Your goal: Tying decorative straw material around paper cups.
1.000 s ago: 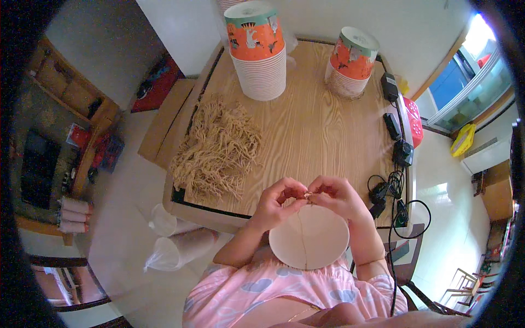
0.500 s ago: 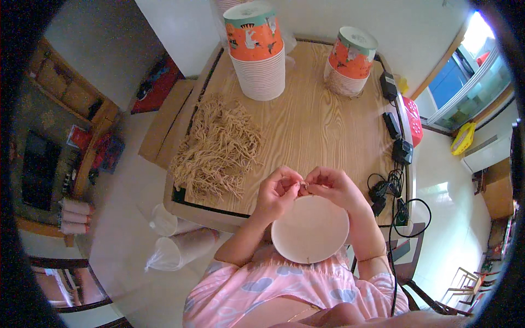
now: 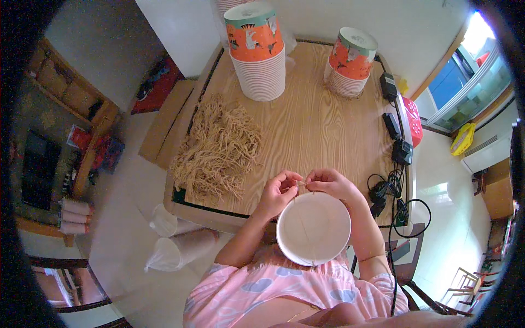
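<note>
A white paper bucket (image 3: pixel 320 232) rests against my front at the table's near edge, its round mouth facing up. A thin tan cord (image 3: pixel 305 229) runs across the mouth from the near rim to the far rim. At the far rim, the fingertips of my left hand (image 3: pixel 278 192) are pinched on the cord. Beside it, my right hand (image 3: pixel 332 186) also pinches the cord, with thumb and fingers pressed together. The short piece between the fingertips is small and partly hidden. Left of my hands lies a loose heap of tan cords (image 3: pixel 219 150) on the wooden table (image 3: pixel 306 126).
Upside-down orange and green paper buckets form a tall stack (image 3: pixel 256 52) and a shorter stack (image 3: pixel 351 60) at the far side. Black adapters (image 3: pixel 402 151) and tangled cables (image 3: pixel 391 188) line the right edge. Bagged buckets (image 3: pixel 183 250) lie on the floor at left.
The bucket has shifted slightly right and away from me, its mouth turning more into view. The cord across it now shows clearly. My hands have moved a little apart.
</note>
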Demonstrator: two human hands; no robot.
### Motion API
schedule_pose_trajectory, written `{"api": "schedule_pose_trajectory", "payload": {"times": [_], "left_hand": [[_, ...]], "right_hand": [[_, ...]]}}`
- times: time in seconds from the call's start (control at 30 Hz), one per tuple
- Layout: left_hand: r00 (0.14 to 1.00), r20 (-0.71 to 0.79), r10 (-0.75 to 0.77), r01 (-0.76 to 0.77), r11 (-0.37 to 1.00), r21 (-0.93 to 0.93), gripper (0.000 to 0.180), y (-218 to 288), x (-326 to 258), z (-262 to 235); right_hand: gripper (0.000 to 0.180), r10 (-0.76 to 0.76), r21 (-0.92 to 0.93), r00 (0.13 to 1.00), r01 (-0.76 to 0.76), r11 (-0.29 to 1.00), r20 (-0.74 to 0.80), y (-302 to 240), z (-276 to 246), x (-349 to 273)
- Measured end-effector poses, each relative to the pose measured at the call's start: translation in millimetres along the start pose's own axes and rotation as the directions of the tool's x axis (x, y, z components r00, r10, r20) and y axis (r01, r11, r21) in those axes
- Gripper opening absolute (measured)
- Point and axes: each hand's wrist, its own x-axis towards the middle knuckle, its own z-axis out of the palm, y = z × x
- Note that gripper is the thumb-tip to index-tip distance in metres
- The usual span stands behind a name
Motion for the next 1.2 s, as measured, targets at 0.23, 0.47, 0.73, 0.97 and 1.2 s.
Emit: {"api": "schedule_pose_trajectory", "payload": {"times": [0.23,0.47,0.73,0.97,1.2], "left_hand": [[0.993,0.088,-0.077,0.082,0.995,-0.052,0.021,2.5,4.2,1.6],[0.993,0.086,-0.083,0.087,0.995,-0.041,0.013,-7.5,6.5,-0.7],[0.993,0.063,-0.100,0.102,0.995,-0.021,0.013,4.0,5.4,-0.2],[0.992,0.105,-0.074,0.067,0.996,0.062,0.010,9.8,6.9,-4.8],[0.989,0.142,-0.032,0.009,0.987,0.159,0.008,13.1,9.2,-7.2]], "right_hand": [[0.005,0.068,0.140,0.998,-0.069,0.988,0.012,15.5,-3.4,4.2],[0.011,0.103,0.228,0.995,-0.102,0.968,0.005,16.8,-0.8,2.5],[0.012,0.092,0.173,0.995,-0.087,0.981,-0.024,9.9,2.9,-1.0],[0.012,0.126,0.266,0.990,-0.138,0.954,0.059,8.3,0.6,-2.4],[0.012,0.125,0.268,0.989,-0.143,0.953,0.083,5.0,0.8,-2.5]]}}
